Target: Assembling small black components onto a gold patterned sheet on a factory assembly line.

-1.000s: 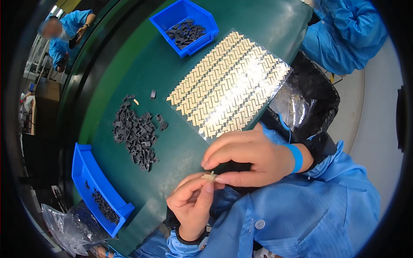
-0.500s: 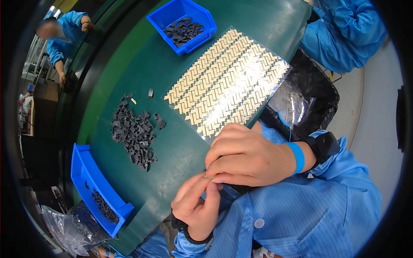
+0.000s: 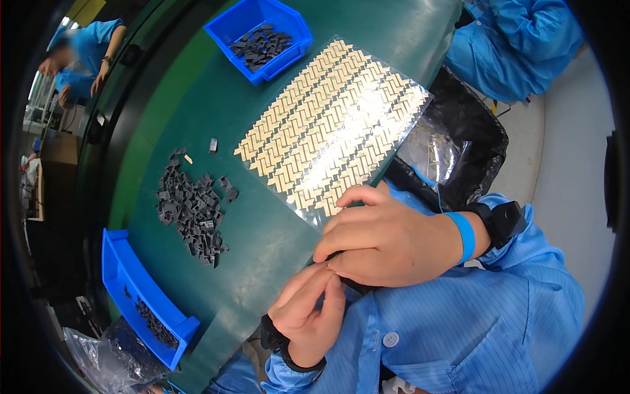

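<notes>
Both hands meet at the near edge of the bench [image 3: 262, 85], fingertips pinched together on something small; it's hidden, can't tell what. Left hand [image 3: 307, 314] below, right hand [image 3: 387, 240] above, touching. Looks like the step of fitting or peeling one small piece. Sheet of tan strips [image 3: 335, 125] just beyond the right hand; pile of dark parts [image 3: 191, 210] to the left, near.

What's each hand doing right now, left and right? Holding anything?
Left hand: fingers pinched together at the right hand's fingertips; any part between them is hidden.
Right hand: curled, fingertips meeting the left's; cannot tell what it holds.
</notes>
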`<state>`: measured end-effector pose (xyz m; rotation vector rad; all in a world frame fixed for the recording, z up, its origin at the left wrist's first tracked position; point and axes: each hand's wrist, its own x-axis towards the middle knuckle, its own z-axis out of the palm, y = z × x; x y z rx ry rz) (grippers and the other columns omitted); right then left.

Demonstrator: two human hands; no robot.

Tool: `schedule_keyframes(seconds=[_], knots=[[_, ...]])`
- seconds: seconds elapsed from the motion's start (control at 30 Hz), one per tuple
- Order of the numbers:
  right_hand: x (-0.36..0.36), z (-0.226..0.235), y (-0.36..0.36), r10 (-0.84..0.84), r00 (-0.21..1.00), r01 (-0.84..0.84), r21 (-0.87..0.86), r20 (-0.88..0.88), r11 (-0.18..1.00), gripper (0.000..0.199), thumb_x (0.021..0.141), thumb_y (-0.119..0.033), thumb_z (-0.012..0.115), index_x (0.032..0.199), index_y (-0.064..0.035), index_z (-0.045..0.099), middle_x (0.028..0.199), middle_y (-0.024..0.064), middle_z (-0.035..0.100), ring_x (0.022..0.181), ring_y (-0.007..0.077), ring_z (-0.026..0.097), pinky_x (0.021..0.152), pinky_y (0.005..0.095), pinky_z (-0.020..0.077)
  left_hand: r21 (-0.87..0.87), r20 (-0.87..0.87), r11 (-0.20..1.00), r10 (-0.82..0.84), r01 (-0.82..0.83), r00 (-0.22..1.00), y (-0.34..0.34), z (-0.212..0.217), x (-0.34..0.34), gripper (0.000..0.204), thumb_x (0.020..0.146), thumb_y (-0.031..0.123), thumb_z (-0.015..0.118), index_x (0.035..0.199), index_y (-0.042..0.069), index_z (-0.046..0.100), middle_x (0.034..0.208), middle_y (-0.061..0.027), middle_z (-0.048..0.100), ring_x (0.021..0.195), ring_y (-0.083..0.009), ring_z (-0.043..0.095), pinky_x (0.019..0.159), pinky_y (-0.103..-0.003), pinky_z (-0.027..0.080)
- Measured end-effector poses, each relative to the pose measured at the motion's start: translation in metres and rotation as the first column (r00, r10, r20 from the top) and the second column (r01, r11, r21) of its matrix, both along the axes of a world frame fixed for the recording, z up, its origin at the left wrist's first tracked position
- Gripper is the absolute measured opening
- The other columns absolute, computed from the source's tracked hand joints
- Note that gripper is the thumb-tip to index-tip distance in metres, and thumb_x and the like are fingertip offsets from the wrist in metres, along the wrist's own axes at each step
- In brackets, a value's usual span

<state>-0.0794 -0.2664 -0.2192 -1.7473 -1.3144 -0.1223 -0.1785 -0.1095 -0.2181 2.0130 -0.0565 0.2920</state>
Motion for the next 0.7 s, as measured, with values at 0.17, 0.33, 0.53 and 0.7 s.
schedule_keyframes(seconds=[0.17,0.33,0.53,0.7], knots=[[0.002,-0.002,-0.004,0.014,0.999,-0.015,-0.022,-0.036,1.000,0.010,0.071,-0.008,0.067,0.078,-0.0066,0.061,0.096,0.0034,0.061,0.082,0.0181,0.058,0.078,0.0369,0.0414,-0.097,-0.056,0.993,-0.078,0.072,0.995,0.000,0.003,0.001,0.012,0.078,-0.009,0.061,0.090,-0.008,0.064,0.086,-0.0168,0.065,0.063,-0.0167,0.063,0.056,-0.024,0.051],[0.025,0.003,-0.035,-0.143,0.969,0.130,-0.075,-0.200,0.989,0.004,0.076,-0.008,0.065,0.078,-0.0065,0.062,0.090,0.0040,0.062,0.079,0.0210,0.057,0.075,0.0353,0.0425,-0.594,-0.183,0.805,-0.150,0.012,0.972,0.006,-0.002,-0.003,0.011,0.083,-0.005,0.057,0.091,-0.009,0.063,0.087,-0.0200,0.064,0.061,-0.0190,0.063,0.056,-0.026,0.052],[0.043,-0.009,-0.135,-0.591,0.547,0.835,-0.429,0.593,0.343,0.008,0.071,-0.012,0.064,0.072,-0.0066,0.058,0.069,0.0079,0.056,0.066,0.0283,0.056,0.063,0.0393,0.0416,-0.715,-0.228,0.696,-0.140,-0.068,0.964,0.001,-0.007,0.001,0.017,0.088,0.007,0.055,0.094,-0.008,0.061,0.086,-0.0222,0.064,0.048,-0.0191,0.057,0.046,-0.026,0.047],[0.008,-0.009,-0.064,-0.377,0.898,0.374,-0.058,-0.228,0.926,0.020,0.073,-0.011,0.069,0.091,-0.0045,0.064,0.088,0.0101,0.059,0.076,0.0257,0.059,0.067,0.0333,0.0465,-0.716,-0.223,0.695,-0.131,-0.071,0.966,-0.008,-0.008,0.004,0.019,0.090,0.008,0.054,0.096,-0.009,0.060,0.086,-0.0218,0.064,0.050,-0.0192,0.058,0.047,-0.026,0.048]])
